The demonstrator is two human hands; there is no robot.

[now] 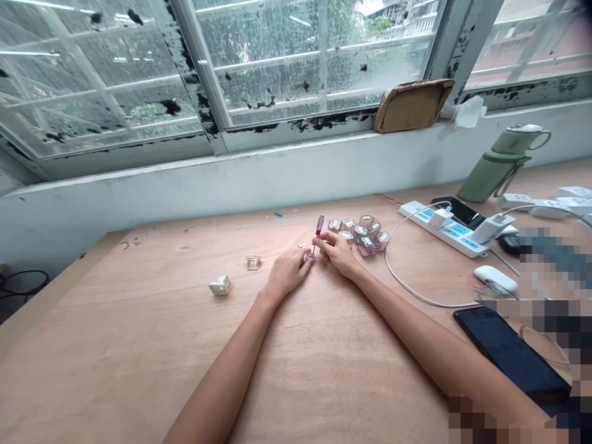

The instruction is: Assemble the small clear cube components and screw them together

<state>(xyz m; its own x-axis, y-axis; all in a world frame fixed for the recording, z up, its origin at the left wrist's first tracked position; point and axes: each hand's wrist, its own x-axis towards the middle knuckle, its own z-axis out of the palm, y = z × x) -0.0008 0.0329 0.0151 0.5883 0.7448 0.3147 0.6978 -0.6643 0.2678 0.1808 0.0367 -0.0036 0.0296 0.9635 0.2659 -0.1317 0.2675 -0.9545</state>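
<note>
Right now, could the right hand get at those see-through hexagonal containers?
Probably yes: the hexagonal containers lie close beside the right hand with nothing visible between, though it holds a screwdriver, which it might need to put down first.

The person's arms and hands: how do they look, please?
The left hand and right hand wear no gloves. The left forearm and right forearm are slim, tapering and bare, with no sleeve, watch or bracelet visible. Whether any ring is worn is too small to tell.
</note>
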